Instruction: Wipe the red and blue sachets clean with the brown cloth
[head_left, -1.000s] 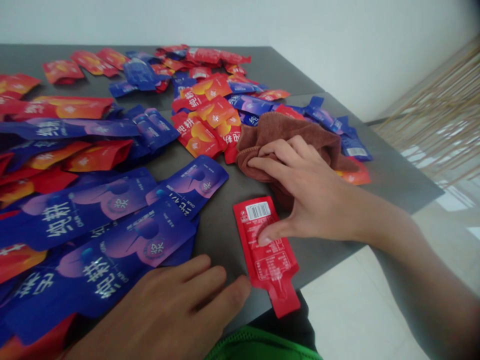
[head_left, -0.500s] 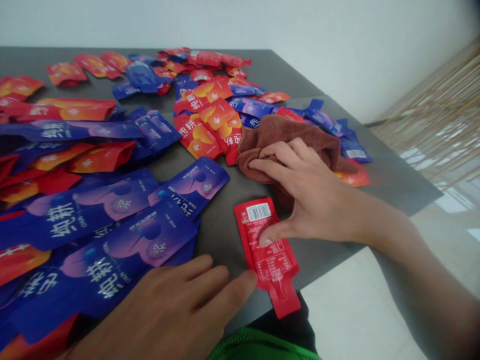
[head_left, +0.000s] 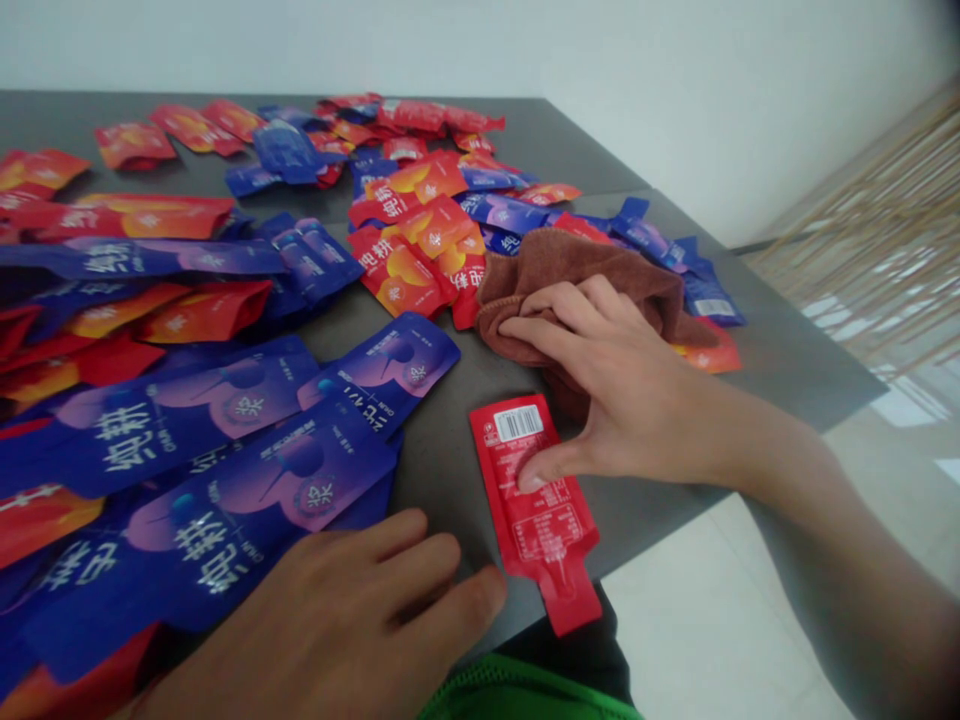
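A red pouch (head_left: 541, 510) with a barcode lies face down at the table's near edge, its narrow neck jutting past the edge. My right hand (head_left: 611, 385) grips a brown cloth (head_left: 600, 262) beyond the pouch, while its thumb presses on the pouch's printed back. To the left, my left hand (head_left: 360, 610) rests low with its fingers loosely bent and slightly apart. Nothing shows in it, and a small gap separates its fingertip from the pouch. Beside that hand lies a blue-purple pouch (head_left: 300, 490) on a heap of similar ones.
Red-orange pouches (head_left: 427, 250) and blue pouches (head_left: 292, 150) are scattered over the dark grey table (head_left: 607, 170). More are piled along its left side. Behind it stands a white wall (head_left: 480, 45); bamboo-like sticks (head_left: 877, 230) are at the right above a pale floor (head_left: 697, 600).
My left fingertip has drawn slightly back from the red pouch's edge, leaving a small gap. The right hand, cloth and pouch stay almost in place.
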